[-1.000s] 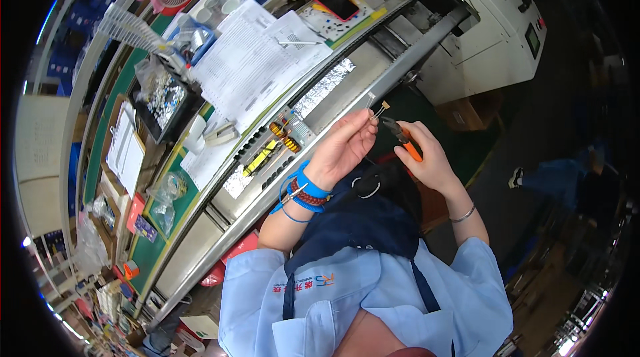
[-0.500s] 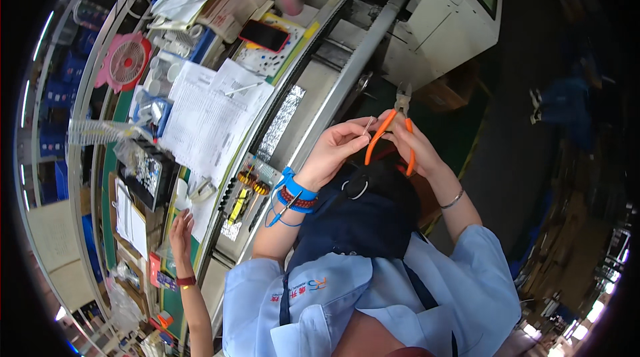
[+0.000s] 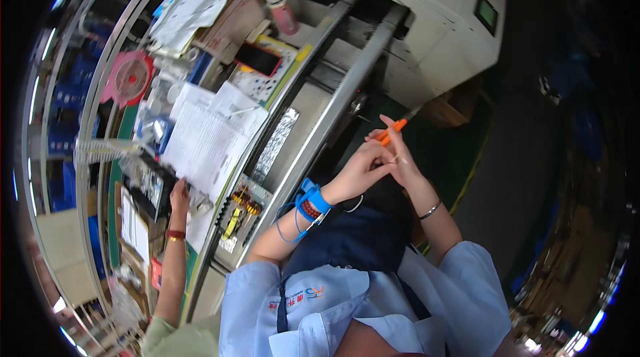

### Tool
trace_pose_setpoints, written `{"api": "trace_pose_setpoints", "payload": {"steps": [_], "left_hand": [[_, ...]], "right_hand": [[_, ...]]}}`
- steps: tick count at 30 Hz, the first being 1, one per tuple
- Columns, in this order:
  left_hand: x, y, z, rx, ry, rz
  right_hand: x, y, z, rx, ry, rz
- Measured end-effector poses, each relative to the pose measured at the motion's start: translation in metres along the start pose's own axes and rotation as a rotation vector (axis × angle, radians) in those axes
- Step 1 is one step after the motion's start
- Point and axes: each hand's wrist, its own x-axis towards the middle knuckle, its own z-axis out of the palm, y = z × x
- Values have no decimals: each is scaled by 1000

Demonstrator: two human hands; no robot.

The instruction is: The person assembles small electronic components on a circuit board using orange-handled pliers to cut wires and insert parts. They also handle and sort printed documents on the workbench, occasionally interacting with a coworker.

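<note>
My right hand [image 3: 404,165] holds a pair of diagonal cutters [image 3: 393,132] with orange handles. Their metal jaws point away toward the upper right, and the palm is turned up. My left hand [image 3: 360,172] reaches across to it, fingertips pinched together at the right palm. Something small and pale is at those fingertips, too tiny to name. On my left wrist is a blue strap [image 3: 315,205] with a cord. A circuit board [image 3: 243,209] with copper-wound coils and a yellow part lies on the rail track to the left of my hands.
Long metal conveyor rails [image 3: 353,67] run beside the bench, up to a white machine [image 3: 427,30]. Printed sheets [image 3: 207,140], a phone [image 3: 259,59], a pink bottle [image 3: 281,12] and a pink fan [image 3: 128,78] are on the bench. A co-worker's hand [image 3: 179,198] reaches to a black bin [image 3: 155,187].
My left hand has moved down and right onto my right palm. The cutters have swung from upright to slanting rightward. The co-worker's hand has moved up the bench to the black bin.
</note>
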Motion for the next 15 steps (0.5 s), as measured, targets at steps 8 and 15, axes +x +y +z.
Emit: {"api": "trace_pose_setpoints", "payload": {"steps": [8, 15], "left_hand": [[-10, 7, -56, -1279, 391, -23], [-18, 17, -59, -1439, 543, 68]], "right_hand": [[21, -23, -10, -344, -87, 3], [21, -34, 47, -1016, -356, -398]]}}
